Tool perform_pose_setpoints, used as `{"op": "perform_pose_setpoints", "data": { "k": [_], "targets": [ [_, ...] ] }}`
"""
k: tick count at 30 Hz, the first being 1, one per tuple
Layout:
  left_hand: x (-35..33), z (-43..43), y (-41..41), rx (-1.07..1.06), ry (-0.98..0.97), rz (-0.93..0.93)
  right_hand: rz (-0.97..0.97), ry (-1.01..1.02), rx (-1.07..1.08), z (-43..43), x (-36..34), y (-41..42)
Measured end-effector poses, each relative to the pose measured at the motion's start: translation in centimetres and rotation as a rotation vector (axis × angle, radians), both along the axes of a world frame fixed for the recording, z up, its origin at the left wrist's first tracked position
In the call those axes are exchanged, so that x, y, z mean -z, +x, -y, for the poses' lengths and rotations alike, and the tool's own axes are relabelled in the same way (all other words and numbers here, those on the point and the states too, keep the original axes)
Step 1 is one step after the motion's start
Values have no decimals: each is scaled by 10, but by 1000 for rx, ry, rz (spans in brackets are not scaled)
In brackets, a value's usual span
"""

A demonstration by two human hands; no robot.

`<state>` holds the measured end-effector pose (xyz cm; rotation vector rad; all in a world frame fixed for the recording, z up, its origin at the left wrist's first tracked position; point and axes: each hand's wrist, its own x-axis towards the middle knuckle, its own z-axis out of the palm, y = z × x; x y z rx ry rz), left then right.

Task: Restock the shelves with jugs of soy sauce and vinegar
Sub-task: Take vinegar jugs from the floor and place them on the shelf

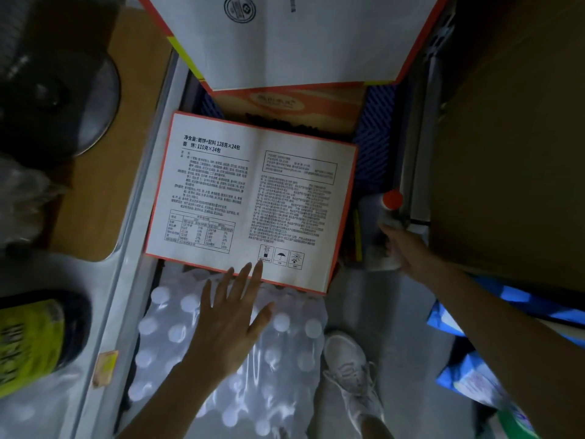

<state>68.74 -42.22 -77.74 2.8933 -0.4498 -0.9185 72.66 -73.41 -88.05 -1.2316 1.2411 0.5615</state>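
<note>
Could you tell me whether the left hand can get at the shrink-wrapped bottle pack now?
Probably yes: the left hand is spread open directly over the bottle pack, with nothing between them.

Dim aisle, grey floor [384, 312], wooden tabletop [104, 185] left.

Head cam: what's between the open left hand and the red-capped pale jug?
Head view: the near right corner of the white, red-edged printed carton, then grey floor, up to the red-capped pale jug in the right hand.
</note>
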Motion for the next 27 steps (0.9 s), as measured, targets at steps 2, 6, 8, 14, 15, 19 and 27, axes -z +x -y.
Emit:
{"op": "perform_pose_setpoints", "data": {
  "k": [2,6,8,14,15,19,27],
  "targets": [
    [-2,-3,-2,11,2,6,-45,-15,-78,3,-10,-19],
    [-9,-11,-12,14,7,-14,-75,-163,-167,10,-20,-60],
    [-14,-11,-13,14,-2,-17,-73,-220,-261,10,-21,-78],
    [-26,-10,-10,61,-3,-28,-65,-474,-864,4,-51,-110],
    [-27,-10,-10,67,1,-28,-59,-508,-920,2,-61,-112],
    [-37,-9,-20,107,-4,-33,47,-626,-1117,-14,-106,-106],
    [-85,-23,-44,165,-128,80,403,-792,-1259,-63,-234,-82]
  ]
}}
